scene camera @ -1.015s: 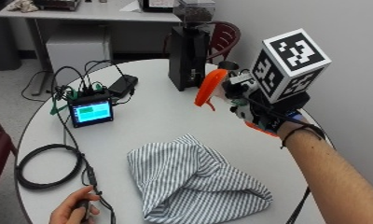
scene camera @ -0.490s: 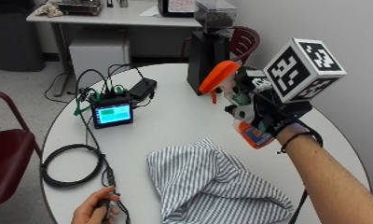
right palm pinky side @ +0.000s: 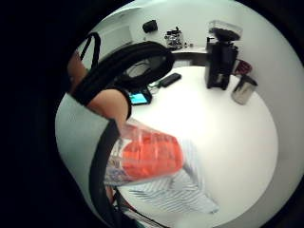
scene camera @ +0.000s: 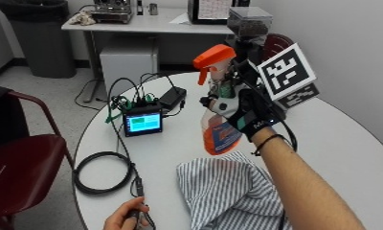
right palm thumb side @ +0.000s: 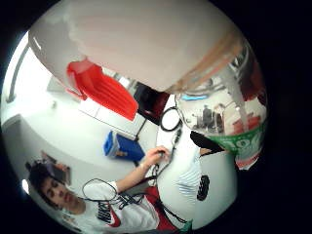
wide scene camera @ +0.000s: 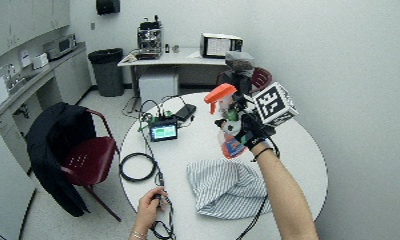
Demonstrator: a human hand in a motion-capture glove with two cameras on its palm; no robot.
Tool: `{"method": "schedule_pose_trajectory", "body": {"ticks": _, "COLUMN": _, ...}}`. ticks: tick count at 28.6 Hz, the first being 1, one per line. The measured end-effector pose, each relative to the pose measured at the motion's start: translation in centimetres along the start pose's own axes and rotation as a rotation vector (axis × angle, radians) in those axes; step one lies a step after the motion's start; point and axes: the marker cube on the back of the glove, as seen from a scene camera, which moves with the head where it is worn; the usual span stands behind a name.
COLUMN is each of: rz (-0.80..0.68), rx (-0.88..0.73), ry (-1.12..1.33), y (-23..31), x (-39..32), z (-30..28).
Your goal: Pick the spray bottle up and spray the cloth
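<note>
Bottle (scene camera: pixel 218 120) gripped by raised right hand (scene camera: pixel 252 115), held upright above cloth (scene camera: pixel 233 194); nozzle (scene camera: pixel 212 58) pointed toward screen (scene camera: pixel 144 122).

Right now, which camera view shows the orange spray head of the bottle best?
The outside view: the orange spray head shows whole, unobstructed, above the gloved right hand. The wide outside view shows it smaller. The thumb side palm view shows part; the little finger side view shows only the bottle's body.

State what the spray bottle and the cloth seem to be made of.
Spray bottle: looks like clear plastic, since orange liquid shows through its body; the orange trigger head looks like opaque moulded plastic. Cloth: woven fabric, likely cotton, matte with fine grey-white stripes and soft folds.
</note>
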Motion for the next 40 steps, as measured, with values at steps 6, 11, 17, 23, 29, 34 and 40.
{"method": "schedule_pose_trajectory", "body": {"ticks": 6, "rz": 0.021, "rx": -0.051, "ry": -0.187, "y": 0.2, "x": -0.7, "z": 5.4}}
{"method": "schedule_pose_trajectory", "body": {"ticks": 11, "rz": 0.04, "rx": -0.098, "ry": -0.197, "y": 1.1, "x": 0.4, "z": 9.4}}
{"method": "schedule_pose_trajectory", "body": {"ticks": 17, "rz": 0.108, "rx": -0.134, "ry": -0.215, "y": 3.0, "x": 3.5, "z": 12.2}}
{"method": "schedule_pose_trajectory", "body": {"ticks": 23, "rz": 0.112, "rx": -0.141, "ry": -0.237, "y": 3.5, "x": 4.6, "z": 12.7}}
{"method": "schedule_pose_trajectory", "body": {"ticks": 29, "rz": 0.127, "rx": -0.19, "ry": -0.268, "y": 3.5, "x": 4.2, "z": 13.3}}
{"method": "schedule_pose_trajectory", "body": {"ticks": 34, "rz": 0.174, "rx": -0.229, "ry": -0.285, "y": 4.9, "x": 5.5, "z": 14.9}}
{"method": "schedule_pose_trajectory", "body": {"ticks": 40, "rz": 0.244, "rx": -0.322, "ry": -0.281, "y": 6.8, "x": 7.3, "z": 16.1}}
